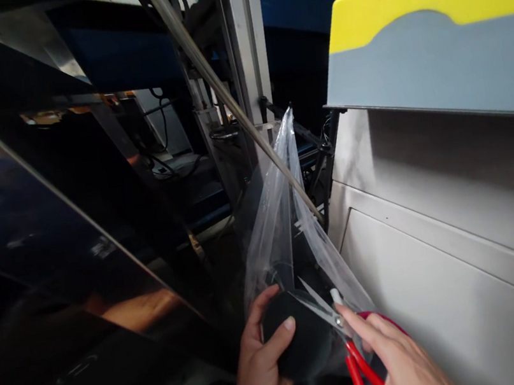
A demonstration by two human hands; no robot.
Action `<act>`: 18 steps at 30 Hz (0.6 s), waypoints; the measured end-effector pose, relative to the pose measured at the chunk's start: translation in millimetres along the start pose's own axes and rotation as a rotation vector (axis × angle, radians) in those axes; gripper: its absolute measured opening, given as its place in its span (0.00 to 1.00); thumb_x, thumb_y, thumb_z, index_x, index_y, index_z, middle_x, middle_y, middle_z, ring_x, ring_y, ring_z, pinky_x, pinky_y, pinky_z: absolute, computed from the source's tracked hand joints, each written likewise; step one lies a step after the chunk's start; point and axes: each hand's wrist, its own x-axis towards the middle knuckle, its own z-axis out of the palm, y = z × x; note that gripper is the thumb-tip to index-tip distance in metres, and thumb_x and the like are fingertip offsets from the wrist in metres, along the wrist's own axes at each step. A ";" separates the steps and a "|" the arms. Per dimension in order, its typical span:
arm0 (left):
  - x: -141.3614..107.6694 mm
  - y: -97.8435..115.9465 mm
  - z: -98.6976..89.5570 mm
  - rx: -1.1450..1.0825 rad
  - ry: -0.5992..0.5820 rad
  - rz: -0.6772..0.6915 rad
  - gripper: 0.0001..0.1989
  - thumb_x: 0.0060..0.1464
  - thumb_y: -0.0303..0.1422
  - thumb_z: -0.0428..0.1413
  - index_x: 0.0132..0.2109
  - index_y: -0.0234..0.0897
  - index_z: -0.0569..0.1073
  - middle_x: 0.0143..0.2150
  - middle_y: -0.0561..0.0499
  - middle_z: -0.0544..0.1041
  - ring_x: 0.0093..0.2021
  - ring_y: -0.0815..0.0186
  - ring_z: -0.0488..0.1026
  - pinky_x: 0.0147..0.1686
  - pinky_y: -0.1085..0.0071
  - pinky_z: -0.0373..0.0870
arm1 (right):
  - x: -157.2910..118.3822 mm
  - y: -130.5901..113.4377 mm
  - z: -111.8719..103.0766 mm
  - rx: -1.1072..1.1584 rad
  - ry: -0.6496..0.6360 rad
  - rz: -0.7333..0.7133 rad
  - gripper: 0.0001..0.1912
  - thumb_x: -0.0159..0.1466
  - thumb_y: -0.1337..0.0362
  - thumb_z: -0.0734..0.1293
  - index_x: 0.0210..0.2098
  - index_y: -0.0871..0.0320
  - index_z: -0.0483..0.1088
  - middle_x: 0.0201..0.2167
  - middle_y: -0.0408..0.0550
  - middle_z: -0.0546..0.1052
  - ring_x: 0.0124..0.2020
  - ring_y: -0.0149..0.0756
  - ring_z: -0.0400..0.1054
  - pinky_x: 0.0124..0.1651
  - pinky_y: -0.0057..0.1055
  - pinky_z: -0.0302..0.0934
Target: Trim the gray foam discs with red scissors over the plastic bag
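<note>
My left hand (pixel 258 363) grips a round black object (pixel 298 340) wrapped in clear plastic film (pixel 280 215) near the bottom centre. The film stretches upward from it to a slanted metal rod (pixel 223 94). My right hand (pixel 398 358) holds red-handled scissors (pixel 344 340), their blades open and set against the film just above the black object. The scissor handles are partly hidden under my fingers.
A grey machine cabinet (pixel 440 255) fills the right side, with a yellow and grey switch box (pixel 429 19) above it. A glossy black slanted panel (pixel 53 248) covers the left. Cables and metal frame parts (pixel 211 141) sit behind the film.
</note>
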 end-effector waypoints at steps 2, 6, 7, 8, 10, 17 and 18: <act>0.1 -2.8 2.1 0.001 0.018 -0.008 0.36 0.37 0.31 0.70 0.56 0.46 0.71 0.43 0.48 0.80 0.37 0.57 0.80 0.34 0.67 0.77 | -1.3 2.2 2.0 0.026 0.000 0.010 0.47 0.46 0.67 0.70 0.66 0.48 0.58 0.42 0.50 0.74 0.44 0.48 0.70 0.48 0.38 0.66; -0.1 -6.5 9.0 -0.009 0.021 -0.023 0.33 0.39 0.32 0.69 0.55 0.46 0.71 0.40 0.49 0.81 0.36 0.59 0.80 0.35 0.67 0.76 | -2.0 11.9 6.4 0.082 -0.017 0.000 0.46 0.48 0.67 0.69 0.66 0.52 0.58 0.40 0.50 0.77 0.38 0.45 0.71 0.45 0.36 0.67; 0.2 -7.2 10.1 -0.010 0.018 -0.028 0.32 0.40 0.32 0.68 0.54 0.46 0.71 0.40 0.50 0.80 0.35 0.59 0.80 0.34 0.68 0.76 | -1.8 14.5 7.6 0.111 -0.020 -0.005 0.44 0.49 0.66 0.69 0.66 0.54 0.58 0.40 0.51 0.77 0.36 0.43 0.70 0.44 0.36 0.67; 0.7 -7.9 10.6 -0.014 0.013 -0.030 0.30 0.41 0.31 0.67 0.54 0.47 0.71 0.39 0.51 0.80 0.35 0.60 0.79 0.33 0.70 0.75 | -1.6 17.2 8.7 0.134 -0.022 -0.013 0.43 0.50 0.66 0.69 0.66 0.55 0.58 0.38 0.51 0.78 0.34 0.42 0.70 0.43 0.35 0.67; 2.4 -9.2 9.6 -0.033 0.002 -0.025 0.29 0.42 0.28 0.64 0.53 0.48 0.69 0.38 0.53 0.79 0.34 0.62 0.78 0.30 0.72 0.74 | -1.2 22.2 10.6 0.154 -0.018 -0.026 0.42 0.52 0.65 0.68 0.66 0.59 0.58 0.35 0.50 0.77 0.33 0.42 0.69 0.41 0.34 0.67; 10.7 -17.0 4.5 -0.016 0.027 0.025 0.30 0.40 0.25 0.65 0.52 0.45 0.69 0.38 0.53 0.78 0.33 0.65 0.77 0.32 0.73 0.73 | -0.8 25.4 10.6 0.166 -0.059 0.012 0.41 0.52 0.64 0.68 0.65 0.62 0.59 0.25 0.45 0.74 0.29 0.41 0.67 0.34 0.31 0.64; 11.1 -18.6 5.2 -0.018 0.043 0.029 0.30 0.42 0.27 0.66 0.53 0.44 0.69 0.41 0.51 0.79 0.35 0.64 0.78 0.33 0.73 0.73 | -0.6 23.5 10.7 0.172 -0.066 0.028 0.42 0.52 0.63 0.69 0.65 0.63 0.59 0.25 0.45 0.74 0.29 0.41 0.67 0.33 0.31 0.64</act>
